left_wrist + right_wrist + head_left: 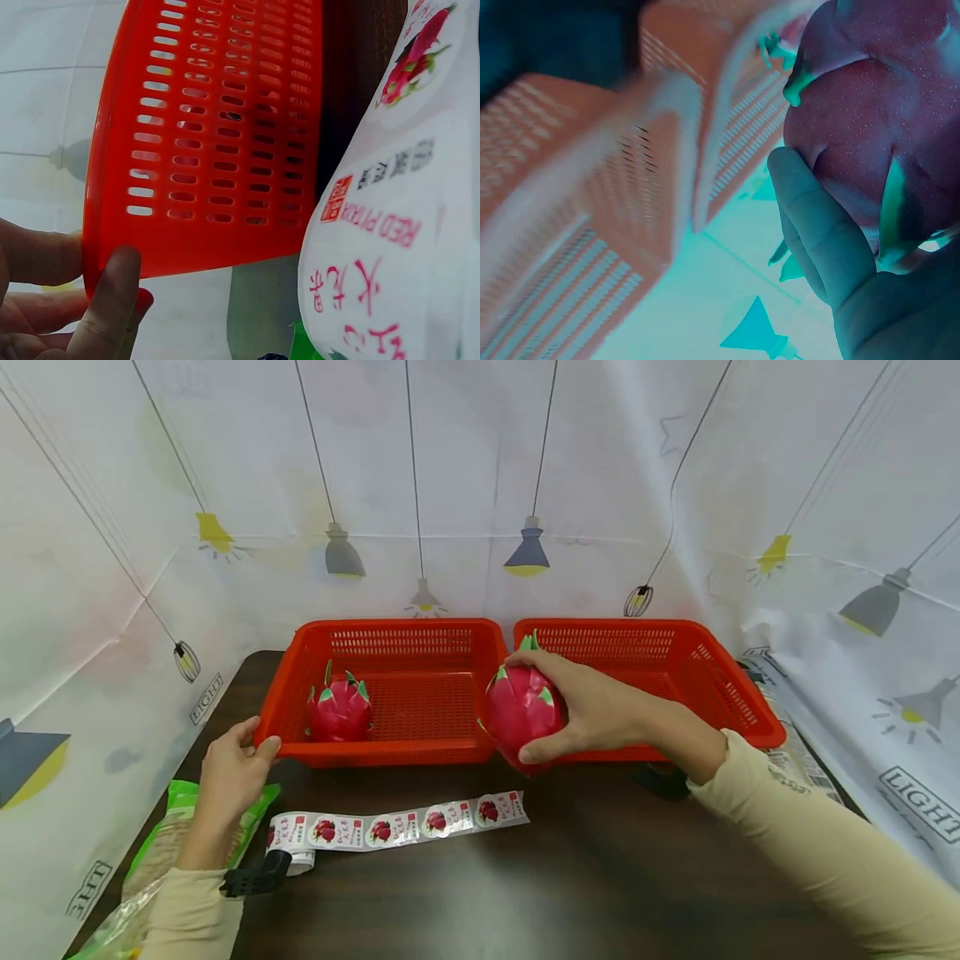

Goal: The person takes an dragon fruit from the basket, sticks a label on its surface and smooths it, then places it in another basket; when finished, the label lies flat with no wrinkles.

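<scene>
My right hand (581, 702) grips a red dragon fruit (522, 714) with green leaf tips, held up in front of the gap between two red baskets. In the right wrist view the fingers curl round the side of that dragon fruit (870, 127). My left hand (234, 772) pinches the near left corner of the left basket (420, 752), thumb on one side of the rim and fingers on the other, as the left wrist view also shows at the basket wall (202, 255). Another dragon fruit (340, 710) sits inside the left basket, at its left end.
The right basket (675, 672) stands beside the left one. A roll of dragon fruit stickers (390, 828) lies partly unrolled on the dark table (525, 885). A green-edged plastic bag (161, 852) lies at the left, under the left forearm. Printed curtains hang behind.
</scene>
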The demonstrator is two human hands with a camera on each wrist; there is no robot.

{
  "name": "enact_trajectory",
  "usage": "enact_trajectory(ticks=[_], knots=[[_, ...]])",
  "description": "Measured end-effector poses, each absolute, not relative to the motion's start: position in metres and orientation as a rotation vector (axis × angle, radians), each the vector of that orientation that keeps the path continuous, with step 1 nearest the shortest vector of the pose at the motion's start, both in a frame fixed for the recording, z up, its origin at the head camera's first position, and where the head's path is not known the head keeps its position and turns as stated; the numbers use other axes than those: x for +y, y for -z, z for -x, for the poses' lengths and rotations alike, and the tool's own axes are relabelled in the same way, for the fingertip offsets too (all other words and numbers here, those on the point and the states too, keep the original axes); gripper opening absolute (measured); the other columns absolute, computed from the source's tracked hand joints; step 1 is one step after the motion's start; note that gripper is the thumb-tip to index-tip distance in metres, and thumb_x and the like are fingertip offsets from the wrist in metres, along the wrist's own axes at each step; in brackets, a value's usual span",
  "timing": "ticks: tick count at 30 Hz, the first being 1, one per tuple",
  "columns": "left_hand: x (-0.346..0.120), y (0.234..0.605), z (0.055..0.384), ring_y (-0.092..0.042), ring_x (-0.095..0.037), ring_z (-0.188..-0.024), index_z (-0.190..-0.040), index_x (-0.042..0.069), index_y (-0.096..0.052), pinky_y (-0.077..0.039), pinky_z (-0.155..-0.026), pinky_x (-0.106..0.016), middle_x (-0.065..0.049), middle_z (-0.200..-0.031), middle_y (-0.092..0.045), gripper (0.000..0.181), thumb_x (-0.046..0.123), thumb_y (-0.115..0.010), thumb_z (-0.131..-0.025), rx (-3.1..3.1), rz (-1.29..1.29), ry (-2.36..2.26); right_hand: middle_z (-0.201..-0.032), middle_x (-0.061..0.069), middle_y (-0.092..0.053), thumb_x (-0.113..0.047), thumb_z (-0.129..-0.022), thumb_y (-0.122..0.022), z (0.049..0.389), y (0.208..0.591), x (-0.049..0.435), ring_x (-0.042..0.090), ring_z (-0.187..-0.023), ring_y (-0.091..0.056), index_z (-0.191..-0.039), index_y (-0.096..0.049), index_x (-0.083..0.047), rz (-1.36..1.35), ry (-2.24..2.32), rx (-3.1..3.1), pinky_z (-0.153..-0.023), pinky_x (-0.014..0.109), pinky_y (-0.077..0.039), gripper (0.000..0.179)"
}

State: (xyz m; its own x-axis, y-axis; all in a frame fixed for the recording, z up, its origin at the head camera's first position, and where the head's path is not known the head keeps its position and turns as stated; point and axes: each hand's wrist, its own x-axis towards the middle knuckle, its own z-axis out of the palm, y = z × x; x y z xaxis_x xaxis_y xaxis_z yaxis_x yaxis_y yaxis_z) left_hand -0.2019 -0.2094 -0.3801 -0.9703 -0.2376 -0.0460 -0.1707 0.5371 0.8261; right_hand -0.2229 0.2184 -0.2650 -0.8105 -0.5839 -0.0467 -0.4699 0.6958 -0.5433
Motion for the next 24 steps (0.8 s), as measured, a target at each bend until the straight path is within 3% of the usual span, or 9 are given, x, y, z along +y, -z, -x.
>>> enact_trajectory(ticks=[9,17,24], knots=[[-0.216,0.387,0.193,-0.063,-0.048,-0.122,-0.159,-0.001,-0.027,-0.051,-0.093,-0.047,-0.036,-0.146,-0.048,0.064,0.022,-0.053,-0.106,-2.647,-0.475,1.468,-0.139,-0.011,-0.048,-0.052,-0.065,-0.092,0.151,0.286,0.246,0.021,-0.127,-0.051,-0.149,-0.03,-0.045,0.771,0.803,2.634,-0.081,0.031,-0.061,0.104],[-0.214,0.39,0.189,-0.064,-0.047,-0.12,-0.159,-0.001,-0.027,-0.053,-0.087,-0.038,-0.035,-0.145,-0.05,0.064,0.022,-0.053,-0.106,-2.653,-0.471,1.444,-0.141,-0.011,-0.047,-0.051,-0.067,-0.092,0.102,0.331,0.272,0.023,-0.126,-0.053,-0.149,-0.032,-0.044,0.696,0.932,2.598,-0.083,0.03,-0.06,0.102],[-0.207,0.384,0.193,-0.068,-0.044,-0.114,-0.158,-0.001,-0.03,-0.057,-0.077,-0.022,-0.035,-0.144,-0.052,0.062,0.021,-0.053,-0.105,-2.678,-0.418,1.403,-0.141,-0.01,-0.046,-0.045,-0.067,-0.093,0.065,0.36,0.289,0.026,-0.126,-0.052,-0.148,-0.035,-0.04,0.599,1.082,2.591,-0.079,0.025,-0.058,0.1]])
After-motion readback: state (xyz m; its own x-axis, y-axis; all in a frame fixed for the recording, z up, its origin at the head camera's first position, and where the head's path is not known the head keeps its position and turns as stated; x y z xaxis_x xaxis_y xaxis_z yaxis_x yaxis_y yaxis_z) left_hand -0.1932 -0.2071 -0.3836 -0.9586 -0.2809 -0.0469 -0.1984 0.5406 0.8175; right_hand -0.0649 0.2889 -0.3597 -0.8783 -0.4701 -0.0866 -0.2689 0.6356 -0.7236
